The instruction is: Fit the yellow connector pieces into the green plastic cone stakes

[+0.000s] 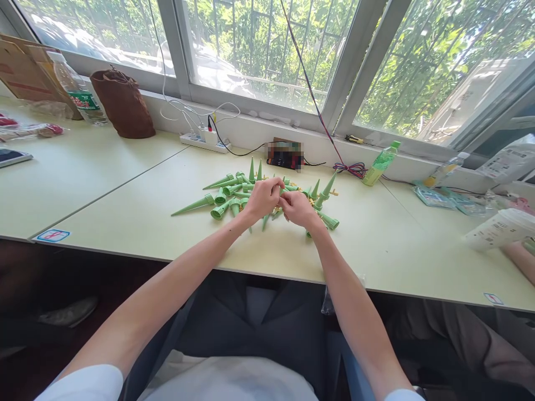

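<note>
Two grips, bare hands both, in front of the dark device (285, 155). Left grip (265, 196): fingers curled inward. Right grip (297, 207): fingers likewise bent, tips meeting or nearly meeting the left's. How tightly either closes, and on what, we cannot tell; the fingers cover it.

One heap of green spikes (221, 209), on the tabletop (146, 234), spread in front of the device and out to both sides of it.

Handling note: for close fingertip work, we would judge it best to steady the part with one grip, work it with the other, keep both lined up along its axis, and leave neighbouring spikes undisturbed.

Orientation, by item. Leftmost spike (192, 205), left of the device: long axis mostly sideways, slanting a little toward us, tip outward to the left. Upright pair (252, 171), just left of the device: tips up, axes near vertical. Right-hand spike (326, 191), right of the device, a yellow piece (334, 192) at its side: tip up, leaning right.
</note>
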The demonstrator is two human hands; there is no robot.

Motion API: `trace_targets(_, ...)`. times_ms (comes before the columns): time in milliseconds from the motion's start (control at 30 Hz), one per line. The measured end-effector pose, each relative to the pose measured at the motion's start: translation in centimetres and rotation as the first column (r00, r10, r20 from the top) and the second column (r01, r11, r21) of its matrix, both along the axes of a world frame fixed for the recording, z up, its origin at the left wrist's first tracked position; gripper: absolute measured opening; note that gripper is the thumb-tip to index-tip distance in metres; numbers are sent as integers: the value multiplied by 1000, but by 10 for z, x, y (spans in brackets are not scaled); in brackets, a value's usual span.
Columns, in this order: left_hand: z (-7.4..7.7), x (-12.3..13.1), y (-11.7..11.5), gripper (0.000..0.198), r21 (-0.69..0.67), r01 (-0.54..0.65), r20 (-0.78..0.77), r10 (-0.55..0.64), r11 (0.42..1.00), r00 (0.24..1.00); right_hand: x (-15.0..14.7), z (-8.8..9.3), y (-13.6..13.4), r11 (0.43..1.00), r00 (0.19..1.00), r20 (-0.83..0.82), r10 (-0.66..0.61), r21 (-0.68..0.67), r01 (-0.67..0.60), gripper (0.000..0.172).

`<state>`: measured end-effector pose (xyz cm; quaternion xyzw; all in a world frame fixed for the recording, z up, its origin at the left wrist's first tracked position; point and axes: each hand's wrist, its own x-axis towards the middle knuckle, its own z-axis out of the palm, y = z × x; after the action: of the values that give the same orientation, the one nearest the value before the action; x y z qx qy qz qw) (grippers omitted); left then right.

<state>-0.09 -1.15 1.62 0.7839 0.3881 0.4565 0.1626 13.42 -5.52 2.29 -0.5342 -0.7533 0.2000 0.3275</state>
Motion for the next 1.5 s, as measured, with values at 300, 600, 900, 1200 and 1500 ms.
trace_targets(300,-2,1,1,26,28,-20,9,20,999,1000,-3,1,-2,1000,995,-99,5,-5,-6,24)
trace_targets(600,-1,1,0,26,23,-34,27,33,999,999,-2,1,-2,999,991,-127,43,-15,-45,18)
trace_targets(900,-1,1,0,26,20,-30,20,30,999,999,0,-1,-1,998,994,-89,57,-20,-59,25)
trace_targets(1200,-1,1,0,27,15,-20,12,20,1000,1000,-1,1,-3,998,998,-30,52,-45,-54,25)
trace_targets(1500,-1,0,1,27,-28,5,-47,-7,1000,999,0,-1,-1,995,999,-2,49,-87,-49,24)
